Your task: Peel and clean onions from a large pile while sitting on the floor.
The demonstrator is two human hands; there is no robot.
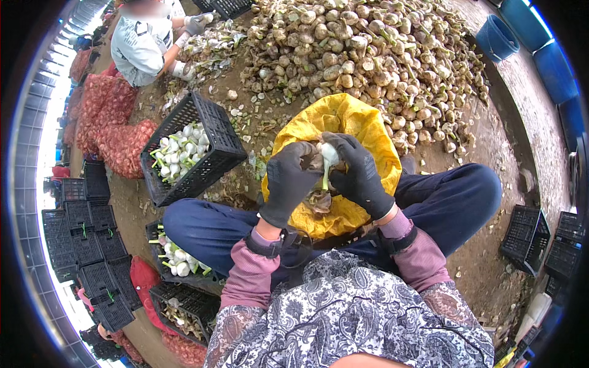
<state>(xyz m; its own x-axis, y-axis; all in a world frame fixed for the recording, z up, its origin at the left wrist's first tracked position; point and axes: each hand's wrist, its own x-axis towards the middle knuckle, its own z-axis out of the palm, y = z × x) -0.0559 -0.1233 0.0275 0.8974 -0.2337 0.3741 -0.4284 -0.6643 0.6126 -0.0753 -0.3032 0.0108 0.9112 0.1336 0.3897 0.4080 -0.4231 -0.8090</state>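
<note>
Both my hands wear dark gloves and meet over a yellow woven sack (363,117) that lies open between my legs. A white garlic bulb (328,152), its green stem pointing down, is held between them. My right hand (360,172) grips the bulb from the right, fingers over its top. Curled at the bulb's left side, my left hand (291,179) has its fingertips on brownish, loose skin. Papery garlic skins (319,202) lie in the sack below. To the left stands a tilted black plastic crate (198,170) with peeled-looking white garlic bulbs (177,152) in it.
A large heap of unpeeled garlic (368,50) lies ahead. At the upper left a gloved co-worker (142,46) sits near skins. Red mesh sacks (108,119), stacked black crates (92,234) and another garlic crate (179,262) are leftward. A blue bucket (497,39) and black crate (524,239) stand right.
</note>
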